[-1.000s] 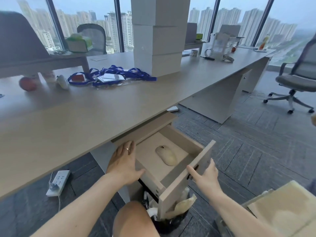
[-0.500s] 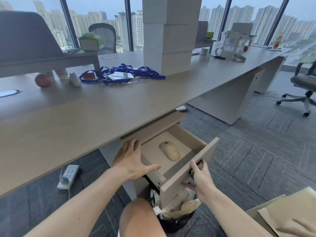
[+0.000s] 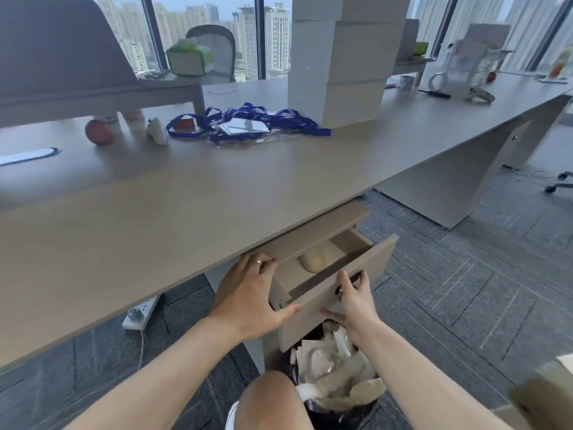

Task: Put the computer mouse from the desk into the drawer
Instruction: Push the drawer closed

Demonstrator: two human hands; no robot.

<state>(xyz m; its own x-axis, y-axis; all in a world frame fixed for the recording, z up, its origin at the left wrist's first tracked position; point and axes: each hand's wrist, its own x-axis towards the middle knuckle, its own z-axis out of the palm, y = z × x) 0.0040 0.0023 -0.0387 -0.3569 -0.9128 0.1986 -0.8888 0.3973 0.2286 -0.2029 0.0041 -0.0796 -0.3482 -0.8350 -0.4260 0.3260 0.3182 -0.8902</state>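
Under the desk, at lower centre of the frame, the drawer stands partly open, the left hand flat with spread fingers against its left side, the right hand pressing straight fingers on its front, neither gripping anything, the mouse lying inside.

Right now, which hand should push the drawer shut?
Right: the right hand lies on the drawer front. The left hand sits at its side corner, fingers beside the gap.
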